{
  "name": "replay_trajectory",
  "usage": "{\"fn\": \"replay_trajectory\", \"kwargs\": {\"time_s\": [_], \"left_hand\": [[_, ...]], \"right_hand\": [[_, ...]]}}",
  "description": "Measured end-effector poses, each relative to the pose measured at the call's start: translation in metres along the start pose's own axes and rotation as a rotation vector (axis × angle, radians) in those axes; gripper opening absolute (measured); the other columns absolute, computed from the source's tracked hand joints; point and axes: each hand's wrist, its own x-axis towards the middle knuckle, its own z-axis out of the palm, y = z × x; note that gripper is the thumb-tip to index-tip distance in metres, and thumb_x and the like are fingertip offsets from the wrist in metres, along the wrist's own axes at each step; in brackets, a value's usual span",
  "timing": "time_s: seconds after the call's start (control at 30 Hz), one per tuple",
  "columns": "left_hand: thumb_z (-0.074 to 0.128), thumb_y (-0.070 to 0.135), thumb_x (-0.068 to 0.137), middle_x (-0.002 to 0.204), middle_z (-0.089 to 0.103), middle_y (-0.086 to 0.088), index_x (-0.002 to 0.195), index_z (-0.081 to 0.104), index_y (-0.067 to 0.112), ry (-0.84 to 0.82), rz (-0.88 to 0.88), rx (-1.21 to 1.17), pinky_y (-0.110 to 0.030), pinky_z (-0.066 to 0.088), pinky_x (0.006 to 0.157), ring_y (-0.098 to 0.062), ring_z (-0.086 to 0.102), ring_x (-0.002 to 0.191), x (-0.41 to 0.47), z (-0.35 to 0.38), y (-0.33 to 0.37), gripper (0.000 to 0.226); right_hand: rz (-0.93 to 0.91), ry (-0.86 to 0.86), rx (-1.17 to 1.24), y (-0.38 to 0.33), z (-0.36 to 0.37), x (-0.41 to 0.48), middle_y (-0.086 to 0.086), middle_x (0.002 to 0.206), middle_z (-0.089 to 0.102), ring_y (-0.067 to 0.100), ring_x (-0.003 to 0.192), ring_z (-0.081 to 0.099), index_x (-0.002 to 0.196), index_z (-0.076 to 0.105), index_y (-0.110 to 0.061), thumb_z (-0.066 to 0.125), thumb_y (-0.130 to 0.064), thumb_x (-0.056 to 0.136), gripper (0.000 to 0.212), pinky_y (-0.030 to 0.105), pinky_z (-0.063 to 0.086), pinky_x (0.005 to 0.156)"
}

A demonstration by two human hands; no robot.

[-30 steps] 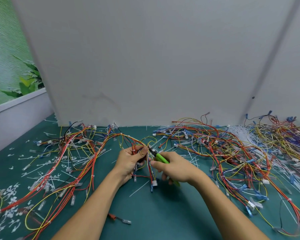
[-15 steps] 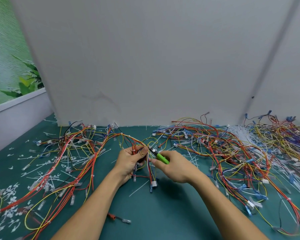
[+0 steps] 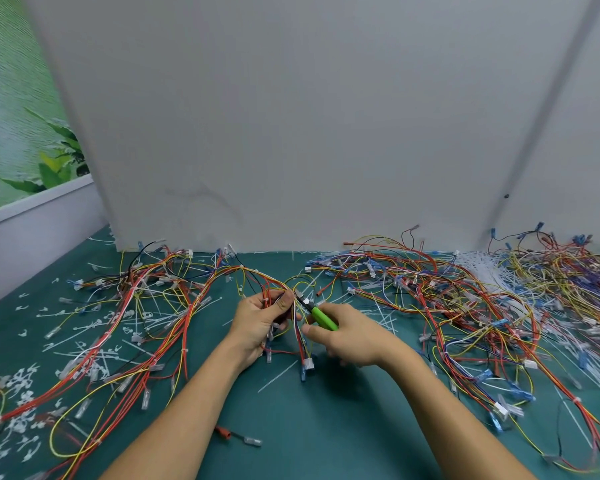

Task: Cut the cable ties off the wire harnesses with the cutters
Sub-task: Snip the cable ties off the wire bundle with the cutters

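Now right hand [image 3: 350,336] knuckles-up around cutters [image 3: 322,316]

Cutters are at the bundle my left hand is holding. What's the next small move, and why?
Probably squeeze the cutters to snip. The right hand grips their green handle, tips at the wire harness that the left hand pinches just beside them. The tie is too small to make out, so first check the tips catch it, not a wire.

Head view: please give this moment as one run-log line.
left hand grips wire harness | right hand holds green cutters, tip at harness | cut ties litter table
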Motion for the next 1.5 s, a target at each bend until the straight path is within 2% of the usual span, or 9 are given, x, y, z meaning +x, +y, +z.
{"fn": "replay_trajectory", "kwargs": {"time_s": [0.1, 0.2, 0.3, 0.53, 0.67, 0.8, 1.0, 1.27, 1.5], "left_hand": [[0.074, 0.021, 0.078, 0.066, 0.07, -0.021, 0.086, 0.069, -0.001, 0.001, 0.003, 0.0, -0.019, 0.041, 0.042, -0.017, 0.057, 0.043, 0.0, 0.0, -0.001, 0.024], [0.074, 0.02, 0.078, 0.065, 0.069, -0.021, 0.085, 0.068, -0.001, -0.002, 0.008, -0.006, -0.02, 0.041, 0.042, -0.018, 0.059, 0.044, 0.0, 0.0, 0.0, 0.022], [0.074, 0.019, 0.079, 0.066, 0.069, -0.021, 0.084, 0.07, 0.0, -0.015, 0.006, -0.002, -0.02, 0.042, 0.042, -0.017, 0.057, 0.044, 0.0, -0.001, 0.0, 0.02], [0.074, 0.021, 0.078, 0.067, 0.069, -0.022, 0.084, 0.068, 0.0, -0.021, -0.008, 0.01, -0.02, 0.039, 0.043, -0.018, 0.051, 0.043, 0.001, -0.001, 0.0, 0.022], [0.073, 0.021, 0.08, 0.067, 0.069, -0.021, 0.084, 0.067, -0.001, -0.038, -0.013, 0.025, -0.02, 0.038, 0.044, -0.017, 0.046, 0.043, 0.001, -0.001, -0.001, 0.023], [0.073, 0.021, 0.079, 0.067, 0.07, -0.02, 0.093, 0.067, -0.004, -0.037, -0.014, 0.02, -0.019, 0.041, 0.045, -0.016, 0.053, 0.044, 0.0, -0.001, -0.001, 0.03], [0.078, 0.025, 0.076, 0.07, 0.07, -0.024, 0.085, 0.071, 0.002, -0.034, -0.022, 0.024, -0.02, 0.04, 0.044, -0.019, 0.048, 0.045, 0.002, -0.004, -0.001, 0.026], [0.077, 0.025, 0.077, 0.073, 0.071, -0.025, 0.086, 0.067, 0.001, -0.038, -0.019, 0.038, -0.02, 0.041, 0.044, -0.018, 0.049, 0.044, 0.001, -0.004, 0.0, 0.028], [0.074, 0.021, 0.078, 0.068, 0.07, -0.022, 0.087, 0.066, -0.001, -0.028, -0.01, 0.018, -0.019, 0.043, 0.043, -0.017, 0.058, 0.044, 0.0, -0.001, 0.001, 0.025]], "right_hand": [[0.0, 0.003, -0.013, 0.001, 0.001, 0.001, 0.001, 0.072, 0.055, 0.021, 0.061, 0.058, 0.098, 0.057, -0.015, 0.061, -0.042, 0.1, 0.027, 0.038, 0.056, 0.055], [-0.004, 0.071, -0.105, 0.004, 0.005, 0.004, -0.003, 0.07, 0.051, 0.016, 0.063, 0.048, 0.09, 0.058, -0.016, 0.06, -0.048, 0.1, 0.033, 0.032, 0.041, 0.062], [0.01, 0.101, -0.101, 0.007, 0.007, 0.005, -0.004, 0.07, 0.05, 0.015, 0.063, 0.044, 0.088, 0.059, -0.018, 0.06, -0.05, 0.1, 0.034, 0.031, 0.037, 0.06], [0.025, 0.111, -0.053, 0.005, 0.008, 0.006, -0.001, 0.067, 0.046, 0.018, 0.061, 0.042, 0.084, 0.056, -0.015, 0.061, -0.046, 0.099, 0.036, 0.032, 0.036, 0.061], [0.038, 0.051, 0.039, 0.002, 0.007, 0.004, 0.008, 0.074, 0.047, 0.024, 0.065, 0.049, 0.099, 0.055, -0.001, 0.063, -0.045, 0.099, 0.045, 0.037, 0.045, 0.063], [0.047, -0.022, 0.096, 0.0, 0.005, 0.003, 0.008, 0.076, 0.053, 0.023, 0.063, 0.056, 0.106, 0.056, -0.004, 0.063, -0.039, 0.1, 0.036, 0.032, 0.052, 0.052], [0.051, 0.05, 0.028, 0.001, 0.003, 0.002, 0.004, 0.071, 0.048, 0.023, 0.064, 0.05, 0.1, 0.06, -0.008, 0.06, -0.04, 0.102, 0.032, 0.037, 0.047, 0.064], [0.077, 0.075, 0.108, -0.002, -0.002, -0.001, 0.011, 0.076, 0.051, 0.027, 0.059, 0.052, 0.095, 0.058, -0.008, 0.059, -0.04, 0.101, 0.033, 0.039, 0.048, 0.054], [0.06, -0.019, 0.119, -0.001, -0.005, -0.002, 0.012, 0.083, 0.055, 0.023, 0.058, 0.055, 0.088, 0.057, -0.019, 0.061, -0.03, 0.1, 0.017, 0.033, 0.048, 0.05]]}}
